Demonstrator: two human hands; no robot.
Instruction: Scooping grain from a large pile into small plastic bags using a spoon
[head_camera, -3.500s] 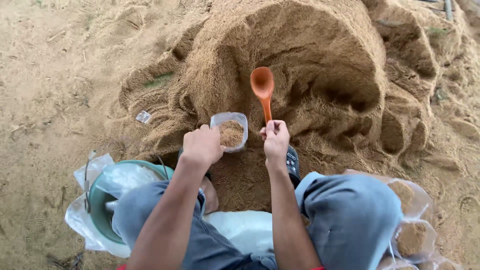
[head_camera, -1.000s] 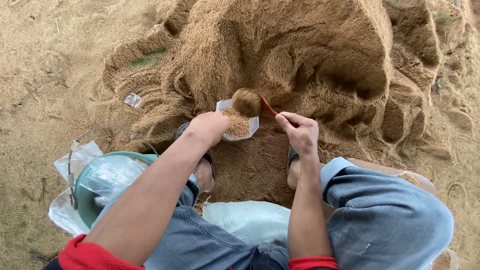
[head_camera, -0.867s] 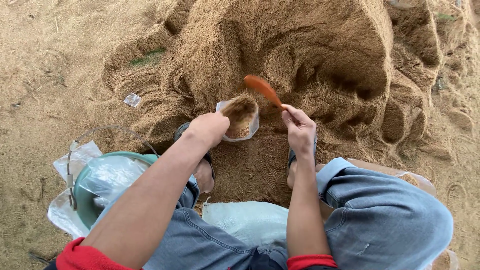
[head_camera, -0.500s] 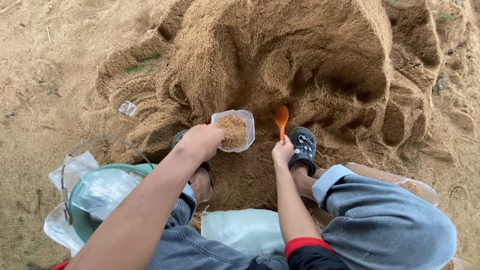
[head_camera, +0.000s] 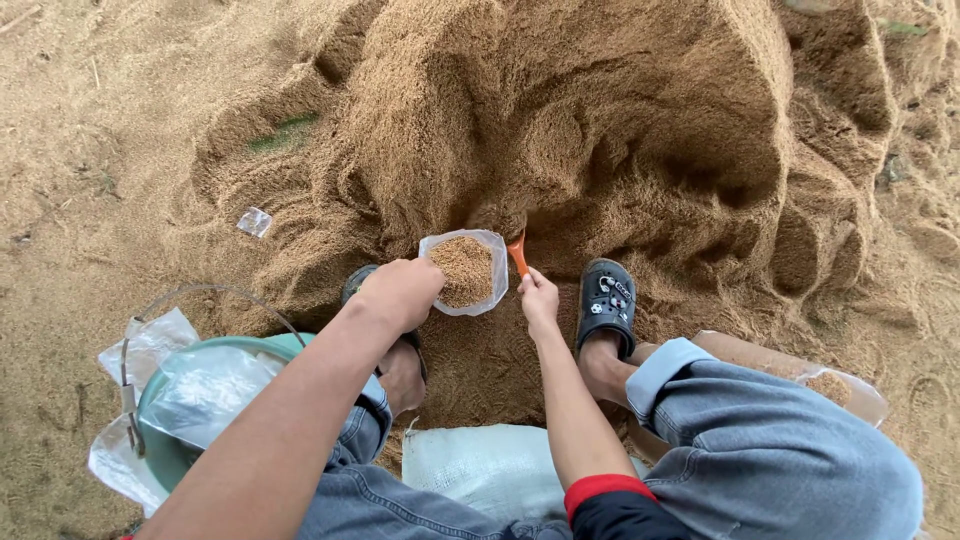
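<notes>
A small clear plastic bag (head_camera: 465, 272), thin and crinkled, is held open-mouthed and nearly full of tan, grainy husk-like material. The left hand (head_camera: 400, 292) grips it at its near-left edge, fingers curled closed around the soft plastic so the mouth stays wide and rounded. Just right of that grip, touching the bag's right rim, an orange plastic scoop (head_camera: 517, 254) slants upward; only its smooth narrow handle shows, the bowl being buried in the loose material. The right hand (head_camera: 539, 300) pinches the handle's lower end, fingers closed tight on it.

Beyond both hands rises a big heap of coarse tan husk (head_camera: 560, 130), fibrous and crumbly, carved into steep hollows and lumpy walls. Directly right of the right hand sits a black rubber clog (head_camera: 606, 300) with small decorations on its perforated top, worn on the foot; a second dark clog (head_camera: 358, 285) peeks out from under the left hand. Nearer than the grip are faded blue denim jeans (head_camera: 760, 440) with a rolled cuff, and a white woven sack (head_camera: 490, 465) lying flat between the legs. Left of and nearer than the left hand stands a round green plastic bucket (head_camera: 160, 455) with a thin wire handle, stuffed with glossy clear plastic bags (head_camera: 205, 385). A filled clear bag (head_camera: 835, 385) lies by the right knee, and a scrap of clear plastic (head_camera: 254, 221) rests on the sandy ground well to the left.
</notes>
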